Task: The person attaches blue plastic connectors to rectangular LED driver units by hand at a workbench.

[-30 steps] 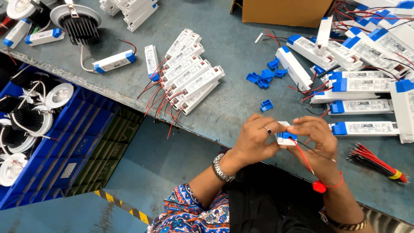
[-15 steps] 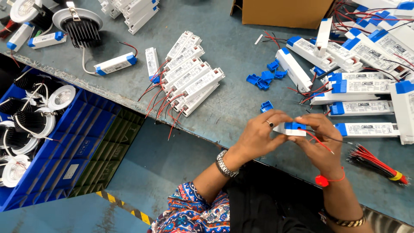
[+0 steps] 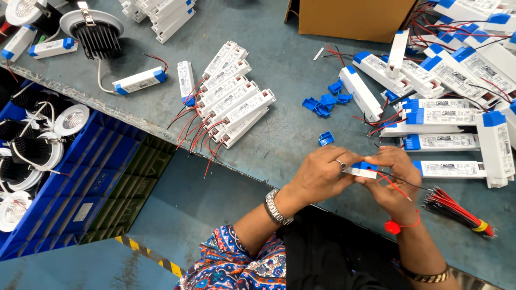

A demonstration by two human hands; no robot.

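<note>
To my far left a blue crate (image 3: pixel 80 177) holds round downlights. On the desk (image 3: pixel 279 107) a fanned row of white drivers with red leads (image 3: pixel 231 96) looks finished. My left hand (image 3: pixel 317 174) is closed round the white driver box with a blue end cap (image 3: pixel 361 169) at the near edge, my right hand (image 3: pixel 395 180) pinching its cap end and red wire. Loose blue caps (image 3: pixel 325 102), a heap of drivers (image 3: pixel 446 102) and a bundle of red wires (image 3: pixel 457 207) seem left to do.
</note>
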